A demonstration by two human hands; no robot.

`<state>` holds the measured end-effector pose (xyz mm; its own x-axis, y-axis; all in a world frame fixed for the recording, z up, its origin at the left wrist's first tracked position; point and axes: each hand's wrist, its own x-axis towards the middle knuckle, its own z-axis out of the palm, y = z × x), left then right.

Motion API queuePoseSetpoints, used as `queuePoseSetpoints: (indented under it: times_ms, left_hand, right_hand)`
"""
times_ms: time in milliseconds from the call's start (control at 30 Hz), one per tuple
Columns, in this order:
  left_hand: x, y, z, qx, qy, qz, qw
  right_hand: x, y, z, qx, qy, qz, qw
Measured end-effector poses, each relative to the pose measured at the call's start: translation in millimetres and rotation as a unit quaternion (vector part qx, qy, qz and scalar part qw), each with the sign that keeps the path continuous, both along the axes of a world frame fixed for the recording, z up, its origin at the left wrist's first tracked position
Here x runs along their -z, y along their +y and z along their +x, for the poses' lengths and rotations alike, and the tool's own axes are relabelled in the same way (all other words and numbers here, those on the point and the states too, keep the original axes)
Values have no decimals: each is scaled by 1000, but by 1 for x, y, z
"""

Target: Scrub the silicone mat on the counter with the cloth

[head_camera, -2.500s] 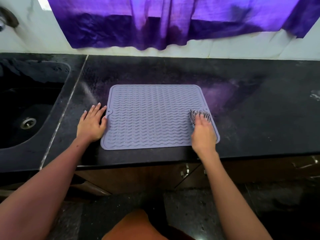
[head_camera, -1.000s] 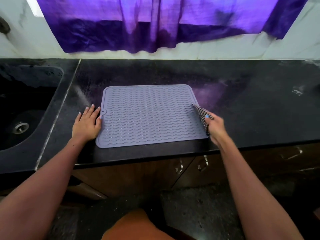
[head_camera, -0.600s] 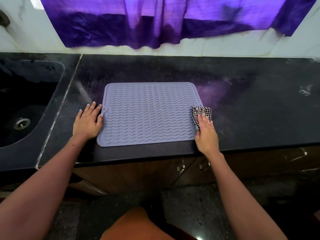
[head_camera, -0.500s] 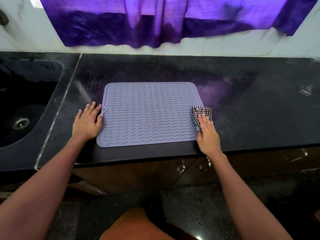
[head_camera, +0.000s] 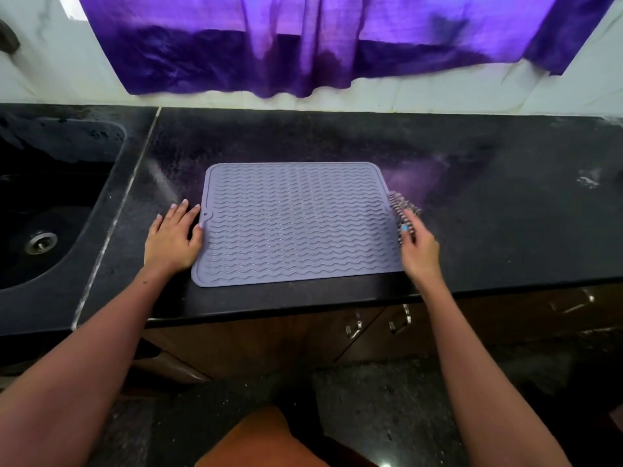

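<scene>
Counter [head_camera: 472, 203]: cloth [head_camera: 401, 207] in right grip [head_camera: 419, 251] at mat [head_camera: 296, 224] edge.

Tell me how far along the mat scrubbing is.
Done: the silicone mat lies flat on the counter, and the left hand rests flat at its left edge. In hand: the right hand holds the checked cloth at the mat's right edge. Left: the pictures cannot show how clean the mat's ridges are; the middle and left have no cloth on them now.
</scene>
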<state>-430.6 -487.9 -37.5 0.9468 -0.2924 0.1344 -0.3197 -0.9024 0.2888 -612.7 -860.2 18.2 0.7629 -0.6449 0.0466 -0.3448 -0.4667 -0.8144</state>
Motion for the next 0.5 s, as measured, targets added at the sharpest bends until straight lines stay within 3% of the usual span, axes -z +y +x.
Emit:
queuePoseSetpoints:
  times_ms: [100, 167, 400, 500]
  left_hand:
    - [-1, 0, 0, -2, -2, 1, 1000]
    - [-1, 0, -1, -2, -5, -2, 1000]
    - [0, 0, 0, -4, -1, -2, 1000]
    - [-2, -1, -2, -2, 3, -8, 1000]
  right_hand:
    - [30, 14, 0, -100, 89, -188, 973]
    - [41, 13, 1, -110, 120, -256, 953]
    - [33, 12, -2, -112, 98, -212, 966]
    - [21, 1, 4, -39, 57, -36, 997]
